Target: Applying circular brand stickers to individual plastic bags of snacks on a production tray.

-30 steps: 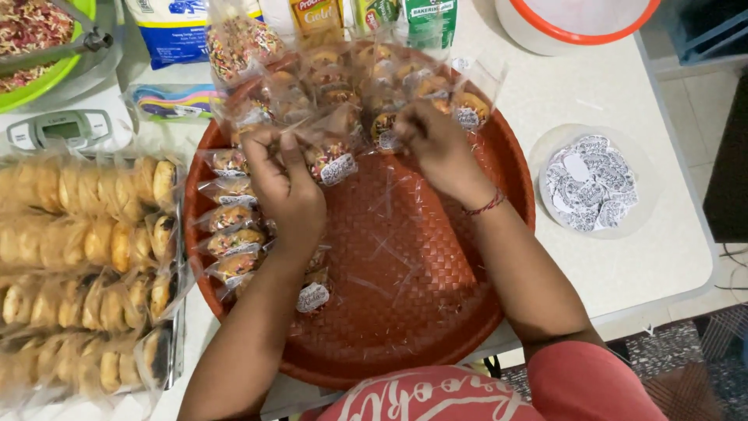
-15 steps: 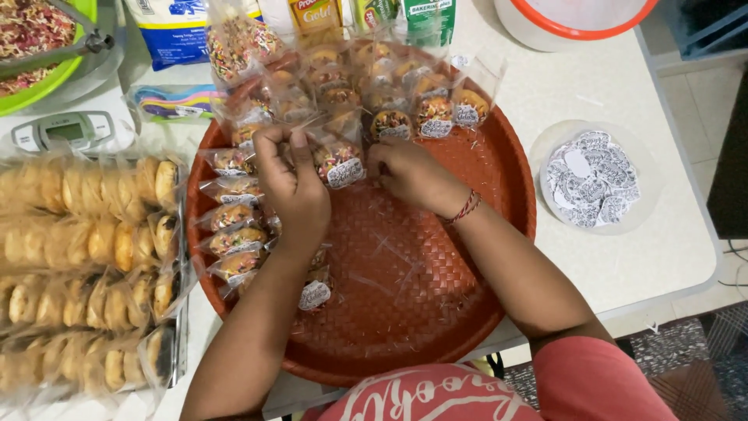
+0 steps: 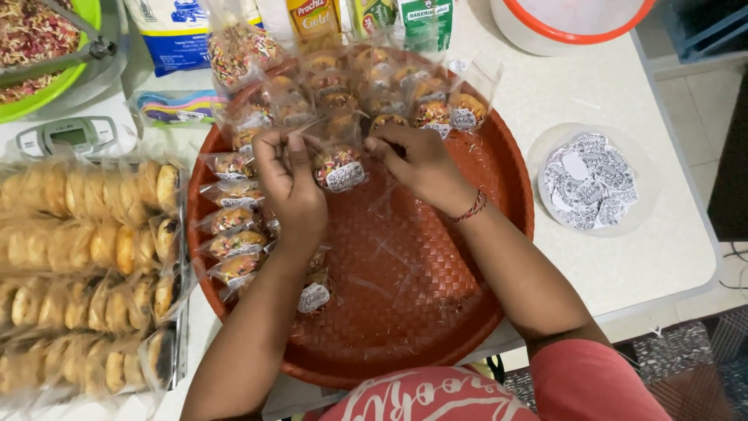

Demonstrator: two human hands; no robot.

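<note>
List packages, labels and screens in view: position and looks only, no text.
Wrapped donut: between left hand and right hand, clear bag, white round label.
Scale screen: left, grey rectangle.
Sticker plate: right, white round labels.
Flour bag: top left, white-blue.

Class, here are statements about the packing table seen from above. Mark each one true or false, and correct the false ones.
1. Both hands, left hand and right hand, hold one small wrapped pastry. True.
2. The round woven tray is blue. False: it is reddish-brown.
3. A dish of round stickers lies right of the tray. True.
4. The right wrist is bare. False: it wears a red bracelet.
</note>
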